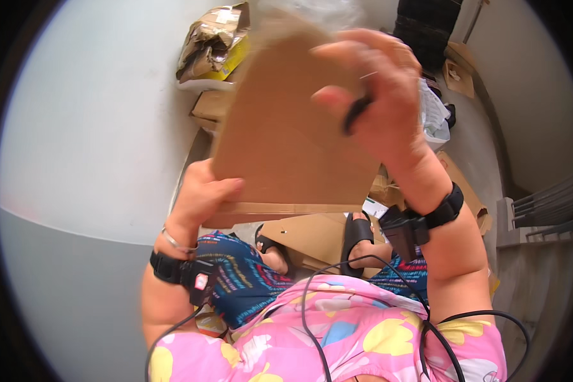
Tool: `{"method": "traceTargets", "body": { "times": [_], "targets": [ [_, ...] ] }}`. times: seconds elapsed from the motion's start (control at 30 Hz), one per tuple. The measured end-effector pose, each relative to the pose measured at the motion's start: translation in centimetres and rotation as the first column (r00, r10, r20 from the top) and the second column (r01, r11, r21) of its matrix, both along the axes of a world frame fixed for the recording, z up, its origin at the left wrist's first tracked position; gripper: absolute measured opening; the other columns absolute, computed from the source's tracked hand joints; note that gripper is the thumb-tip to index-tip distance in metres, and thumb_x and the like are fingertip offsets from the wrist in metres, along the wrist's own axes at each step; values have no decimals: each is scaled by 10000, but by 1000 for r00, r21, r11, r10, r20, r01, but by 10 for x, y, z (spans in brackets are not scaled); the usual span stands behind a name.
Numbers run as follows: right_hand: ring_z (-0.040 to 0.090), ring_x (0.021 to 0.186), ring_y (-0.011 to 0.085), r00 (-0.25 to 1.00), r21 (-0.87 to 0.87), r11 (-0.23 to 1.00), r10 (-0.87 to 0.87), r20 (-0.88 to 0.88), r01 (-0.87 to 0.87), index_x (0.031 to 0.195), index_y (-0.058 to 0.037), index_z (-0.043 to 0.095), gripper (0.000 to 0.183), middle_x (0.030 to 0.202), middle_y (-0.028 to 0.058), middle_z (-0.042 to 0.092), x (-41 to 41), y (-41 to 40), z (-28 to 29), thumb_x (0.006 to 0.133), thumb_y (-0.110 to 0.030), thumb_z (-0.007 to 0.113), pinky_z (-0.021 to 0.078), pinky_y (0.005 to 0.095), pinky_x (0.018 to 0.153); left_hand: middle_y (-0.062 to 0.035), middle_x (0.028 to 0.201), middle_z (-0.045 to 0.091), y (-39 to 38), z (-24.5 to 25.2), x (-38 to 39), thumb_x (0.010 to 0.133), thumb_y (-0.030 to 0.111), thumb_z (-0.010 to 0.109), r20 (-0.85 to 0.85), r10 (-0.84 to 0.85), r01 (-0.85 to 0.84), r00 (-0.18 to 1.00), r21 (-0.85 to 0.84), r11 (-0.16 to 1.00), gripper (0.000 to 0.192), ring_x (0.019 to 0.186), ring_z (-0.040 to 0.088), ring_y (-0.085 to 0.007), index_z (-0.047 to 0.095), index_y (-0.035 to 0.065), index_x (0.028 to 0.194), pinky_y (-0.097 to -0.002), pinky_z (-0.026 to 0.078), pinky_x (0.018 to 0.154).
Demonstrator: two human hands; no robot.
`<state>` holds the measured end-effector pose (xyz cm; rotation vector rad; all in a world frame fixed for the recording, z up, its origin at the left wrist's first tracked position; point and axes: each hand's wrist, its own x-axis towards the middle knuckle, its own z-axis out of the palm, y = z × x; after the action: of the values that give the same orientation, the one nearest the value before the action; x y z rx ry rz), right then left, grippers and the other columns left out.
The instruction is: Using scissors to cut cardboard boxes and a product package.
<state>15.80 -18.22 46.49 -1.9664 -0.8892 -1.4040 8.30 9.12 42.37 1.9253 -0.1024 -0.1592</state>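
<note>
A brown cardboard piece [296,133] is held up in front of me, with a folded edge along its bottom. My left hand [205,191] grips its lower left corner, thumb on the near face. Over the upper right of the cardboard is my right hand [382,90], blurred, with thumb and fingers apart. A dark band crosses its palm. Whether its fingertips touch the cardboard I cannot tell. Below, a flat cardboard sheet [310,236] lies on the floor between my feet in black sandals [358,238].
Crumpled packaging [215,43] sits at upper left by the pale wall [86,119]. White bags [434,114] and more cardboard [463,186] lie to the right. Stair steps with a railing [544,215] are at far right. Black cables [310,305] hang across my lap.
</note>
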Motion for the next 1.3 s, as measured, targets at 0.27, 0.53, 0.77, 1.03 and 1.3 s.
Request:
{"method": "traceTargets", "body": {
  "times": [0.27,0.53,0.77,1.03,1.3],
  "targets": [
    [540,641,86,363,627,641,512,-779,443,935,-44,615,244,741,14,597,0,-120,-185,750,-174,707,419,216,554,-141,1059,619,59,-56,-31,780,89,636,-81,351,-338,933,-530,778,408,929,621,-240,528,-67,1141,-332,504,832],
    [571,864,94,-39,864,420,904,-427,280,1199,-115,517,485,999,-1,606,-8,-78,-187,795,-303,710,475,268,693,-143,1121,598,69,-106,-42,781,107,667,-186,357,-392,915,-616,683,488,989,602,-259,487,-45,1209,-347,491,881],
    [540,641,75,218,847,406,843,-492,344,975,-69,552,299,794,-2,590,3,-78,-201,775,-214,722,418,226,502,-144,1160,575,58,-105,-39,771,93,674,-176,309,-345,935,-661,667,515,1021,584,-255,468,-40,1224,-355,475,910],
    [456,515,95,84,693,471,792,-604,545,869,-140,494,191,689,-19,496,2,-87,-190,745,-24,580,383,233,420,-111,1123,590,59,-109,-42,757,107,704,-115,329,-336,937,-552,763,497,1013,579,-227,504,-33,1190,-323,455,908],
    [570,773,132,-102,684,402,894,-435,609,871,-145,592,140,778,-14,604,-9,-99,-190,756,-175,666,476,328,671,-104,1102,598,66,-118,-41,747,119,727,-102,320,-328,942,-486,810,501,998,580,-211,516,-40,1173,-315,457,894]
  ]
}}
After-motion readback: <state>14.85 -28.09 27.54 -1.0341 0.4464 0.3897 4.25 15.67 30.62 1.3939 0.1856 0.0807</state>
